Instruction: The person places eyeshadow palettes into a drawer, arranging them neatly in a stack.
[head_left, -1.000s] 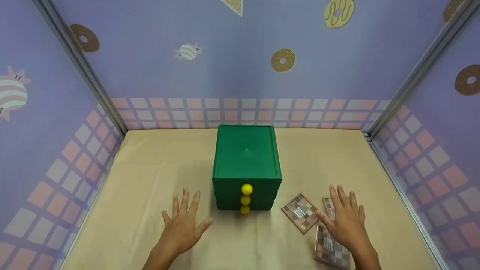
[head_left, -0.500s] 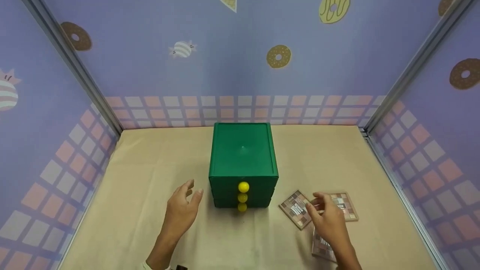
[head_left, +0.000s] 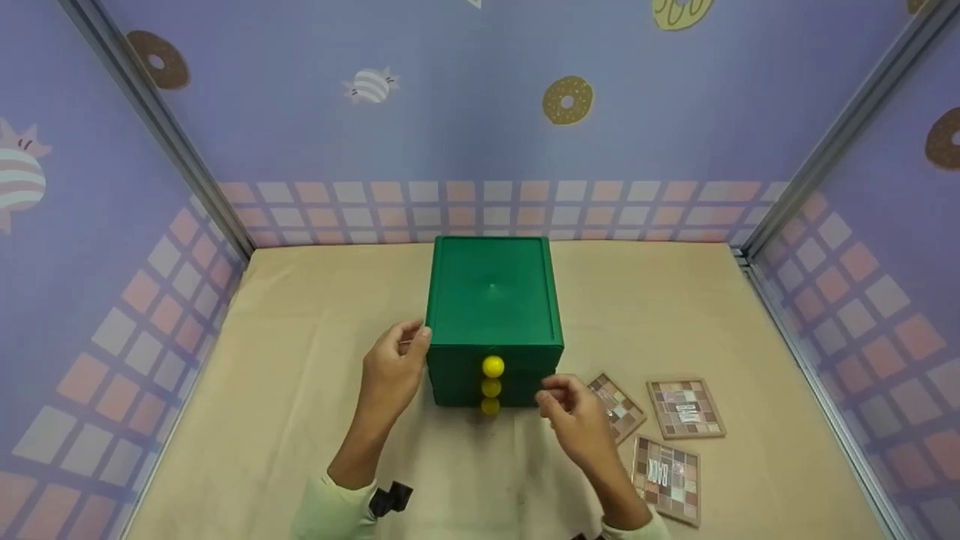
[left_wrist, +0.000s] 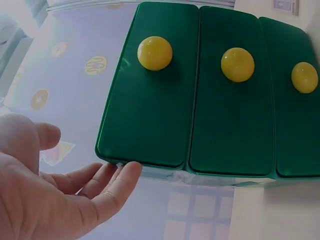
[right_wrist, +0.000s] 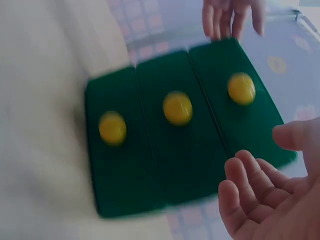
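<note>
A green chest of drawers (head_left: 491, 296), three drawers high, stands mid-table with its drawers closed. Each drawer front bears a round yellow knob (head_left: 493, 367). My left hand (head_left: 391, 367) is at the chest's upper left front corner, fingertips (left_wrist: 131, 172) right at its side wall and thumb held apart. Beside the lower right of the front is my right hand (head_left: 577, 420), fingers loosely bent with nothing between them. In the right wrist view its fingertips (right_wrist: 231, 187) overlap the drawer front, which is blurred there.
Right of the chest lie three flat eyeshadow palettes: one (head_left: 619, 409) partly behind my right hand, one (head_left: 686, 409) farther right, one (head_left: 666, 480) nearer the front. Patterned purple walls (head_left: 480, 150) enclose the table (head_left: 300, 315) at the back and sides.
Both hands were spread flat over the table, then bent their fingers and moved in toward the chest. The left went right and forward; the right went left, away from above the palettes.
</note>
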